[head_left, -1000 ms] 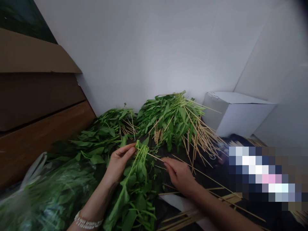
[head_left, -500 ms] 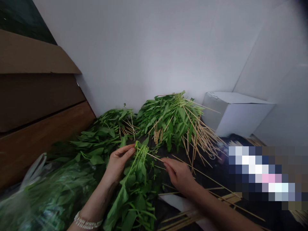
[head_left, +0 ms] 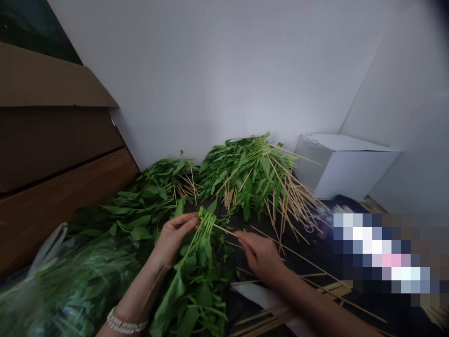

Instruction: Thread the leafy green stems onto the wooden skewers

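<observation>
My left hand [head_left: 178, 231] pinches the top of a row of leafy green stems [head_left: 207, 225], closed between thumb and fingers. The leaves [head_left: 196, 285] hang down below toward me. In my right hand [head_left: 257, 252] is the end of a thin wooden skewer [head_left: 225, 229], closed in the fingertips. That skewer runs leftward into the stems, and several stems sit side by side on it. Its far tip is hidden by the stems and my left fingers.
A pile of skewered greens [head_left: 242, 173] lies against the white wall. Loose skewers [head_left: 266, 323] lie at front right on dark sheeting. A plastic bag of greens [head_left: 80, 281] is at left, below a cardboard box [head_left: 52, 135]. A white box [head_left: 351, 164] stands at back right.
Both hands stay almost in place on the stems and skewer. My left hand shifts very slightly to the right.
</observation>
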Action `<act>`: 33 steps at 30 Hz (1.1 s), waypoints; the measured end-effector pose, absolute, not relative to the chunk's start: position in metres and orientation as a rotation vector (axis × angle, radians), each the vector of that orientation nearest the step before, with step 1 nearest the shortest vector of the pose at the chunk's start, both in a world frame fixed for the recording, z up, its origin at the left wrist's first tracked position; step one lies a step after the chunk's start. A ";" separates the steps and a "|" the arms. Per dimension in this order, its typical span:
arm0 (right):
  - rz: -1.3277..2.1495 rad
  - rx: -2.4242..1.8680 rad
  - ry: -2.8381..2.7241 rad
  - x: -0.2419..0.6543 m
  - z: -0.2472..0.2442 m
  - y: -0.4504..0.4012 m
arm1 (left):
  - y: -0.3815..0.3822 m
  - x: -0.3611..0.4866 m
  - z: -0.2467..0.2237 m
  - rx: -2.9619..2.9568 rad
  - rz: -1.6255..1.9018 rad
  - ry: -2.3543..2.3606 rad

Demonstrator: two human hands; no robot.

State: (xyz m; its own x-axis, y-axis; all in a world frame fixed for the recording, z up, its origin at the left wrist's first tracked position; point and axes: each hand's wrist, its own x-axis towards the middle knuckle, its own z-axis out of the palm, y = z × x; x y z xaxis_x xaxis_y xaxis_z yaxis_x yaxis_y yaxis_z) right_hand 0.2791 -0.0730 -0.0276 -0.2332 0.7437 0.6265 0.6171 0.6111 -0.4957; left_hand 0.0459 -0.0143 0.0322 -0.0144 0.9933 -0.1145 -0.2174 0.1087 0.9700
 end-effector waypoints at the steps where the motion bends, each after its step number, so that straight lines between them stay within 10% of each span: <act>1: 0.177 -1.072 -1.940 0.279 -0.028 -0.073 | -0.014 0.046 0.032 0.949 1.227 1.113; 33: 0.124 -1.013 -1.925 0.276 -0.030 -0.072 | -0.017 0.043 0.034 1.177 1.148 1.087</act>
State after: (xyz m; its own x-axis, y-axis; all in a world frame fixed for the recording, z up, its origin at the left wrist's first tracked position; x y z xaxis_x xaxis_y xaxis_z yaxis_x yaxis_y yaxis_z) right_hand 0.2762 -0.0724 -0.0300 -0.2313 0.6918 0.6840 0.5985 0.6555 -0.4606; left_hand 0.0435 -0.0167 0.0340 0.1057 0.9941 -0.0244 -0.0791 0.0329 0.9963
